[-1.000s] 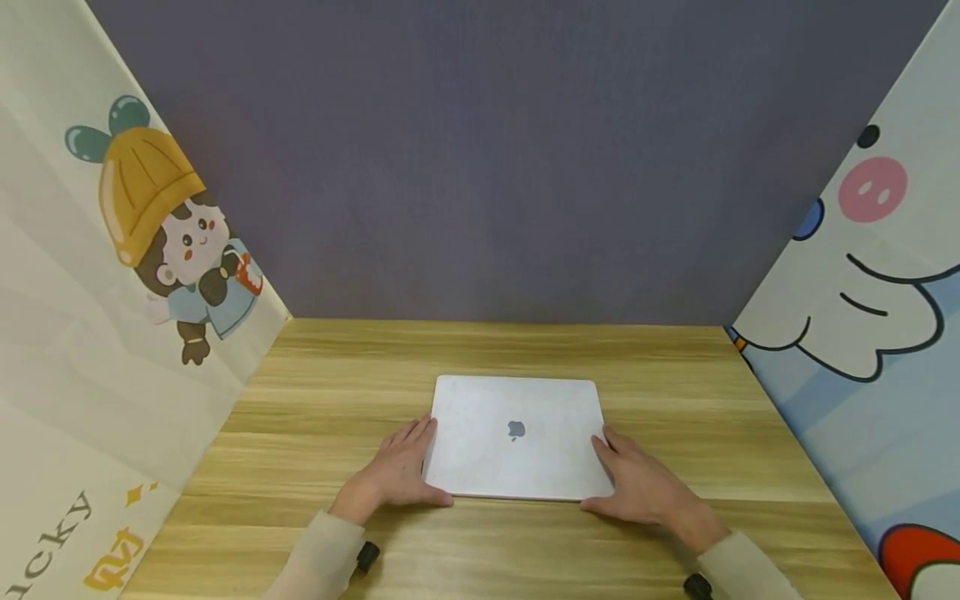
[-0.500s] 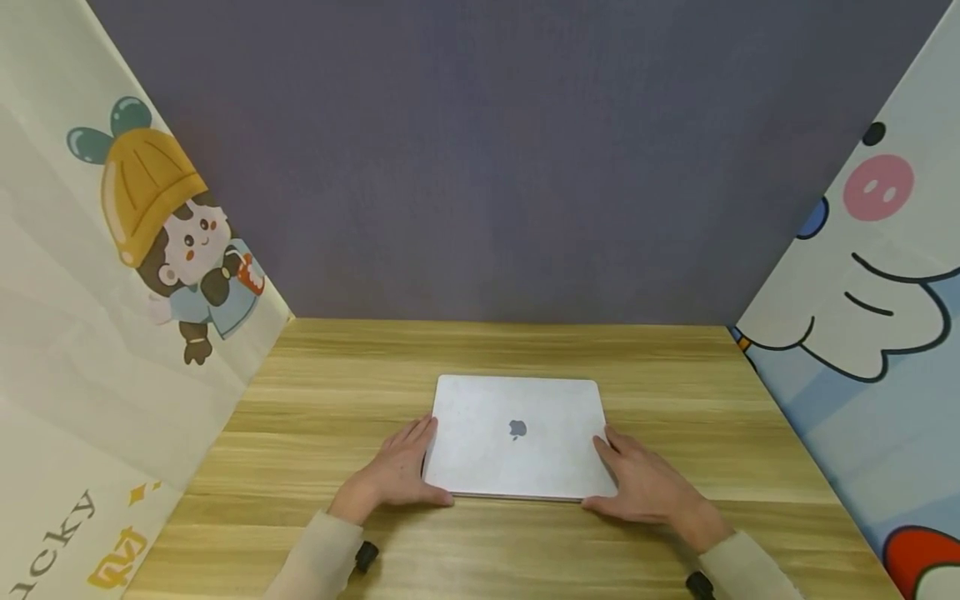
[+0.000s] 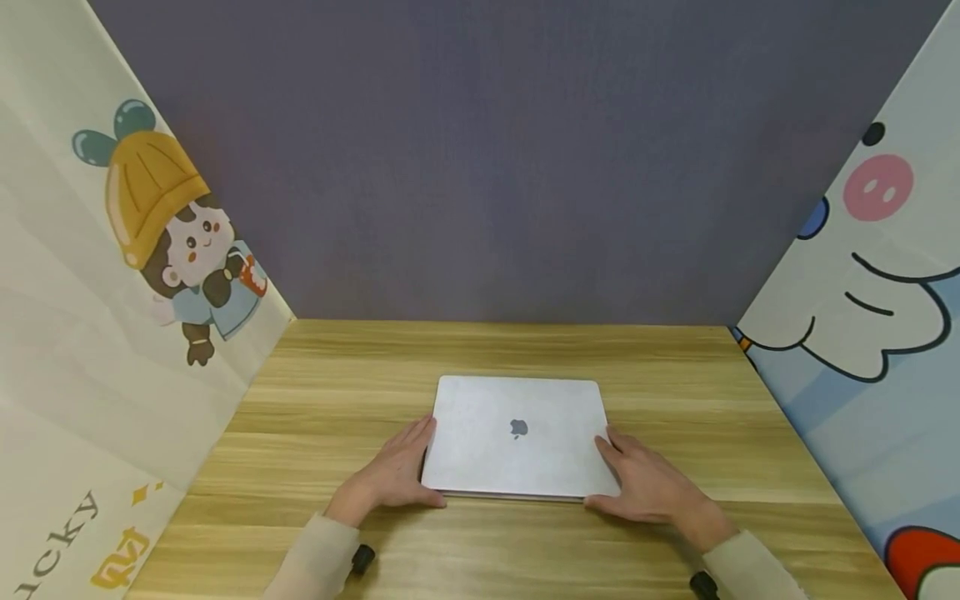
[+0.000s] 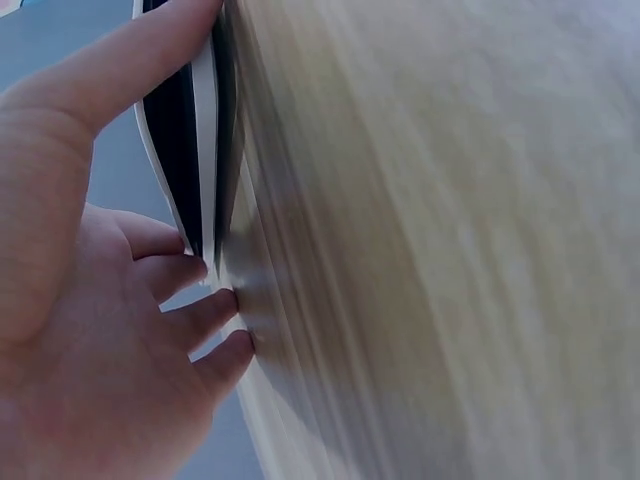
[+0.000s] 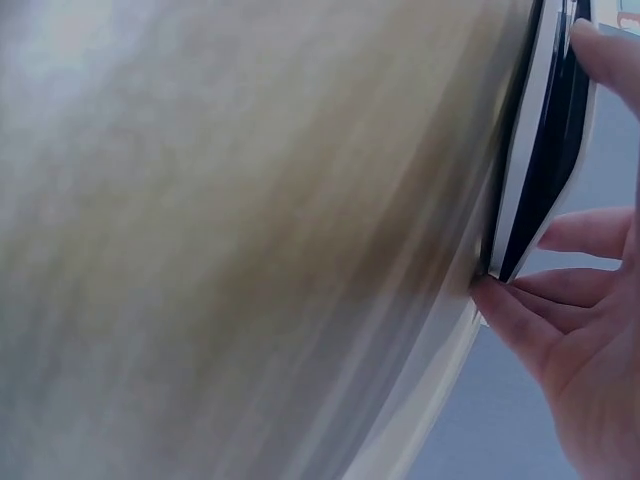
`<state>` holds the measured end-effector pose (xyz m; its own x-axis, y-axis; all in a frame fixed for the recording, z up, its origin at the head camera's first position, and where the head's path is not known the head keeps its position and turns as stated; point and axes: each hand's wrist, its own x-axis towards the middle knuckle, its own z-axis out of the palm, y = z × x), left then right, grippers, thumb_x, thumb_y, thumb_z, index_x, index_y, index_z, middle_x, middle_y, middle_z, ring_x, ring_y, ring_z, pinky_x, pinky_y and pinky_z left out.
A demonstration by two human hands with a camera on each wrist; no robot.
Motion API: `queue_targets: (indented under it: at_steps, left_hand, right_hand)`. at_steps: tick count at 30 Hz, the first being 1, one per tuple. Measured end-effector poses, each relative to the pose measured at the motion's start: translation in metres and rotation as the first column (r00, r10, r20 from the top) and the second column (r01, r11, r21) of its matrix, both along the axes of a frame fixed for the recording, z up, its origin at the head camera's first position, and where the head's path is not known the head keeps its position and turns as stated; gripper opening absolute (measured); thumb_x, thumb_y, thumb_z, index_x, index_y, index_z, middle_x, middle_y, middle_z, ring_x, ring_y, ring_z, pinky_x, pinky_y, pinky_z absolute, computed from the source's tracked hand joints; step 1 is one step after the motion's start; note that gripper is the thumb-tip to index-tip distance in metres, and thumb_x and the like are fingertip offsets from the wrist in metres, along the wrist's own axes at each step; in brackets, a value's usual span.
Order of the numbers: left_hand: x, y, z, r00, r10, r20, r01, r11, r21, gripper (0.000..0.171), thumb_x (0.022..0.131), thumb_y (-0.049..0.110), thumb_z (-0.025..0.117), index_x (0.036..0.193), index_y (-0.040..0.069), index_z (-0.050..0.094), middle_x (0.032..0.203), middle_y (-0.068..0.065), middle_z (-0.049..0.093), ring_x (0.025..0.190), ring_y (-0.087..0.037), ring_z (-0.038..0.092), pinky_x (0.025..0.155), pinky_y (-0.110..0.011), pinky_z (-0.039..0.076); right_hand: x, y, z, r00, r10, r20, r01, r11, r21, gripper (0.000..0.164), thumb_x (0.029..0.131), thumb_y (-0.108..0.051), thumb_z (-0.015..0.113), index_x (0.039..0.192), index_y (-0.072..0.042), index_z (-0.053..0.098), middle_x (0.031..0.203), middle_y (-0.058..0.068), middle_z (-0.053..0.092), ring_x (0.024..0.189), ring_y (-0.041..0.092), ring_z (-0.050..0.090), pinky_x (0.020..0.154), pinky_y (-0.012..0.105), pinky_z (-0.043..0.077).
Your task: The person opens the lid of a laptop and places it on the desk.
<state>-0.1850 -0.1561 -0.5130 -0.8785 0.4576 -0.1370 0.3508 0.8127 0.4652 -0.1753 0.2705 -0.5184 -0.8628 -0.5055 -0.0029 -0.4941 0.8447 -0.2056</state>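
my left hand (image 3: 394, 473) and right hand (image 3: 648, 485) grip the flat silver metal laptop (image 3: 521, 450) by its short sides; long axis spans between; neither nearer.

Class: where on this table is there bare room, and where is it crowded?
Bare table: between laptop and dark panel; between left hand and left sheet; between right hand and right sheet. Crowded: the laptop's front corners, held by both hands.
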Motion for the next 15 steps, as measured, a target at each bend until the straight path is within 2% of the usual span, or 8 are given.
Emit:
queue_targets:
  at_steps: [8, 15]
  left_hand:
    - [-0.0003, -0.0054, -0.0039, 1.0, 0.006, -0.009, -0.005, 0.999, 0.045, 0.131, 0.069, 0.057, 0.089, 0.159, -0.006, 0.016, 0.166, -0.022, 0.018, 0.152, -0.039, 0.019, 0.121, -0.055, 0.024]
    - [-0.0006, -0.0093, -0.0033, 1.0, 0.026, 0.018, -0.027, 0.998, 0.06, 0.13, 0.068, 0.056, 0.09, 0.162, 0.002, 0.017, 0.167, -0.019, 0.02, 0.153, -0.037, 0.018, 0.122, -0.055, 0.022]
  right_hand:
    - [-0.0006, -0.0014, 0.0023, 1.0, 0.004, 0.016, -0.004, 1.0, -0.001, 0.107, 0.083, -0.08, 0.057, 0.144, 0.007, 0.051, 0.148, 0.034, 0.045, 0.132, 0.048, 0.049, 0.103, 0.057, 0.048]
    - [-0.001, -0.001, 0.0013, 1.0, 0.001, 0.017, -0.001, 1.0, -0.007, 0.107, 0.083, -0.081, 0.057, 0.145, 0.006, 0.051, 0.147, 0.034, 0.045, 0.131, 0.047, 0.05, 0.102, 0.056, 0.048]
